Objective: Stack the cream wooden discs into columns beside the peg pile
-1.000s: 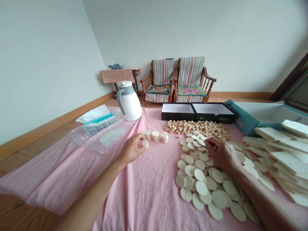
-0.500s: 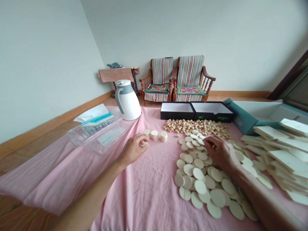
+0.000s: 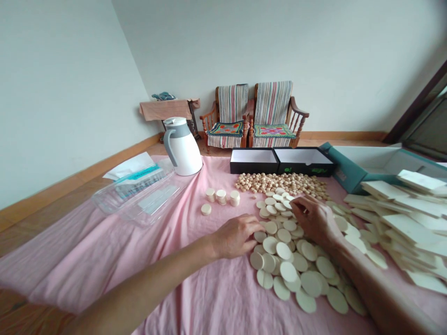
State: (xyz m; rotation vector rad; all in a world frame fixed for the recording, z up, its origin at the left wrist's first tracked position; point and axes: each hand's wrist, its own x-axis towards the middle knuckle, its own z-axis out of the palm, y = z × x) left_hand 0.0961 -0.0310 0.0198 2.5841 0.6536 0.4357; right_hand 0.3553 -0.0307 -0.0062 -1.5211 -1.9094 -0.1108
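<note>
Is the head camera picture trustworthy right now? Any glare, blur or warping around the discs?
Head view: soft, even light without hard shadows; faint glare on the clear plastic box; wide-angle warping tilts the walls and stretches the left forearm; the pale discs by the right hand look sharp, the corners softer.

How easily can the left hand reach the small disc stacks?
Probably easily: the left hand is close to the small disc stacks, with only bare pink cloth between them.

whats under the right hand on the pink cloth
The right hand is over overlapping pale round discs on a pink cloth. The palm covers the discs directly beneath it, so how many lie there cannot be seen.
</note>
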